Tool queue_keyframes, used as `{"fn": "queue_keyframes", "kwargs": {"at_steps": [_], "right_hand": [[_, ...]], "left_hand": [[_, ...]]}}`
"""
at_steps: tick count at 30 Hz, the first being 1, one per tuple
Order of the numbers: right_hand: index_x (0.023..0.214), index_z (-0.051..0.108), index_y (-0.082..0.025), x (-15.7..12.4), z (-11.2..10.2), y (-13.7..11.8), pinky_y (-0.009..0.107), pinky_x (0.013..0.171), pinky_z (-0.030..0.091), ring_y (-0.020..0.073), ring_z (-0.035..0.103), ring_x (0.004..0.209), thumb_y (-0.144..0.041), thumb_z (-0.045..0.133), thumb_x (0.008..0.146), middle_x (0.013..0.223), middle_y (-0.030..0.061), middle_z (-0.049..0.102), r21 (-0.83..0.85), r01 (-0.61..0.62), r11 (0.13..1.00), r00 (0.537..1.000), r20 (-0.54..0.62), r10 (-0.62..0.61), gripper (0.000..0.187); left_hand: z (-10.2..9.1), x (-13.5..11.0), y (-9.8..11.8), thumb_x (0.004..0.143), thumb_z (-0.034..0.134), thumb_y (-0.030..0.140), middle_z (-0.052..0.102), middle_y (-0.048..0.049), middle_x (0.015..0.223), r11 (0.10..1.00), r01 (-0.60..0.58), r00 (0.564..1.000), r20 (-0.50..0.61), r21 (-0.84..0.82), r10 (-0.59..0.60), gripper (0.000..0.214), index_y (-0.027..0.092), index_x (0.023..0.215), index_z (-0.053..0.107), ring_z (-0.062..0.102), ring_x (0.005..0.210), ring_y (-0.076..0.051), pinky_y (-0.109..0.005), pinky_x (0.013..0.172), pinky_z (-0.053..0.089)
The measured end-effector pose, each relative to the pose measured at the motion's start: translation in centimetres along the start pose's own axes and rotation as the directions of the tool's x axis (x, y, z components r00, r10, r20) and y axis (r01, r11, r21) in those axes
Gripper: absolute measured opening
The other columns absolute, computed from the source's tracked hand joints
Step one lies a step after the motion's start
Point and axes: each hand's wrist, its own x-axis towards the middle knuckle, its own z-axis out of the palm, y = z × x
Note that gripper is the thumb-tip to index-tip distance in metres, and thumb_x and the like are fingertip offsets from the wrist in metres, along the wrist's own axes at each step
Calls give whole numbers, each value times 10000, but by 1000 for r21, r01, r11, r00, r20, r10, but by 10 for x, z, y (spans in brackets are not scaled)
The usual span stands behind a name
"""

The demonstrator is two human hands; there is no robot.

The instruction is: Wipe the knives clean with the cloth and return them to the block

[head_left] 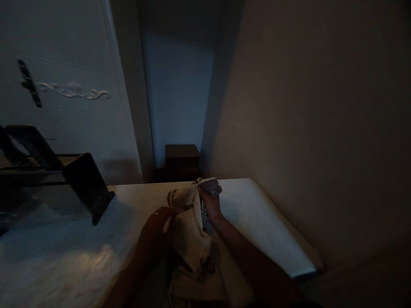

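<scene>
A pale beige cloth (189, 226) with dark patches hangs bunched between my two hands, above the near edge of a white, marbled tabletop (128, 205). My right hand (212, 205) is closed around its upper right part, with the thumb on top. A fuzzy grey edge (211, 187) of the cloth shows above that hand. My left hand (160, 224), with a ring on one finger, is curled at the cloth's left side and grips it. Its fingertips are partly hidden in shadow. The lower folds of the cloth drop toward the bottom of the view.
On the left of the tabletop stands a dark holder (85, 184) with black upright pieces (34, 145) in it. Behind it is a white door (73, 51) with a dark handle (28, 83). A bare wall (289, 107) runs along the right. A brown box-like piece (182, 156) sits beyond the table.
</scene>
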Motion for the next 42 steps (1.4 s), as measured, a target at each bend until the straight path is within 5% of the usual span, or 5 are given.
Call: {"fn": "queue_keyframes", "kwargs": {"at_steps": [7, 14, 24, 32, 42], "right_hand": [[1035, 644, -119, 46, -56, -85, 435, 990, 492, 262, 637, 1016, -531, 807, 631, 1117, 133, 668, -316, 409, 856, 866, -162, -473, 600], [1020, 677, -160, 50, -146, -215, 472, 1052, 460, 291, 632, 1083, -557, 696, 720, 1088, 134, 684, -715, 667, 209, 596, 344, -726, 498], [1096, 672, -176, -4, -194, -229, 370, 850, 536, 262, 655, 992, -349, 620, 812, 1111, 126, 673, -804, 582, -127, 762, 593, -260, 335], [1405, 494, -101, 17, -215, -144, 420, 1054, 411, 307, 536, 1237, -146, 567, 784, 1339, 208, 556, -942, 266, -206, 964, 253, 87, 627], [1537, 240, 18, 16, -210, -157, 470, 1113, 368, 372, 440, 1336, -280, 704, 681, 1483, 256, 384, -893, 318, -319, 947, 285, 145, 1018]], "left_hand": [[13, -8, 0, 922, 278, 268, 676, -118, 1024, 988, 106, 865, 479, 113, -148, 447, 170, 989, 709, 643, 914, -251, -437, 834, 491], [19, -11, 6, 917, 250, 176, 652, -148, 1096, 986, 59, 717, 681, 156, -151, 468, 149, 1031, 704, 609, 986, -259, -470, 930, 433], [23, -15, 5, 932, 304, 214, 664, -148, 1078, 994, -37, 788, 615, 106, -36, 435, 161, 1001, 730, 617, 992, -282, -477, 886, 475], [30, -17, 1, 931, 355, 192, 651, -128, 970, 992, -90, 836, 548, 84, 29, 351, 162, 883, 701, 598, 910, -265, -454, 809, 472], [-6, -52, 19, 961, 373, 166, 655, -76, 1118, 993, -42, 898, 440, 107, -9, 316, 190, 1084, 663, 611, 1005, -223, -420, 884, 509]]}}
